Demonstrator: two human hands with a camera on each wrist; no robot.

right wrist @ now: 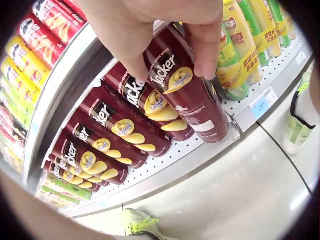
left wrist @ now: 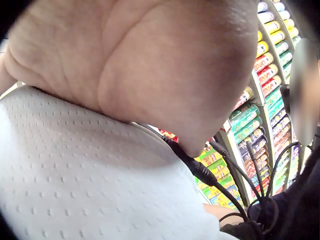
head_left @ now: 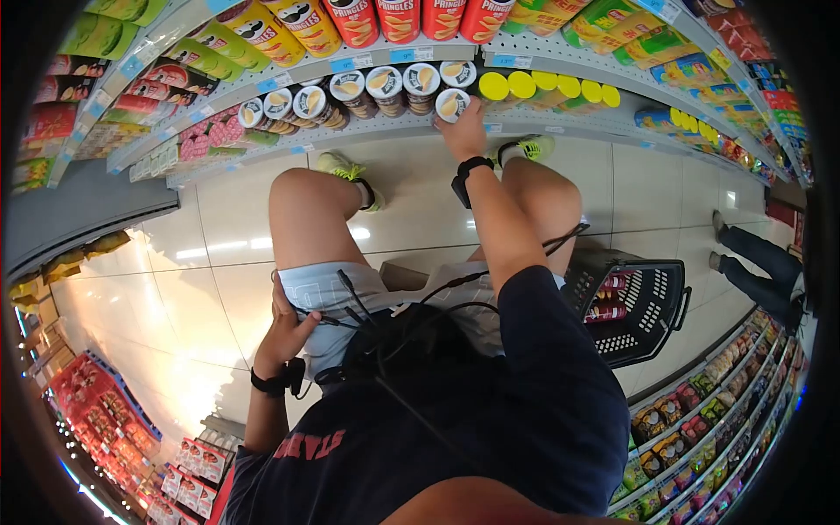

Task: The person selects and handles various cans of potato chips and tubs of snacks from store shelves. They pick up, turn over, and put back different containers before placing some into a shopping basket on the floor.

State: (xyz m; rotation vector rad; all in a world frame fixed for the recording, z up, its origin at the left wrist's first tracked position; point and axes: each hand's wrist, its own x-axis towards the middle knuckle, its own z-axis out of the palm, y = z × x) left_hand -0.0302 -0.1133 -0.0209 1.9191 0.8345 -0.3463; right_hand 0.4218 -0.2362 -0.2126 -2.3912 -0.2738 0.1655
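My right hand [head_left: 464,138] grips a Jacker potato chip can [right wrist: 192,97] near its top, thumb on one side and fingers on the other. The can is dark red with a white lid and leans slightly at the front edge of the lower shelf. Just beside it stands a row of matching Jacker cans [right wrist: 122,122]. My left hand [head_left: 283,337] rests on the light grey shorts [head_left: 328,289] at my thigh, holding nothing; its palm side fills the top of the left wrist view.
Yellow-lidded cans [head_left: 542,86] line the shelf to the right, with red Pringles cans [head_left: 400,19] one shelf higher. A black shopping basket [head_left: 672,302] with red cans [head_left: 605,312] inside stands by my right leg. Black cables [head_left: 446,284] cross my lap. Another person's legs [head_left: 757,271] are at far right.
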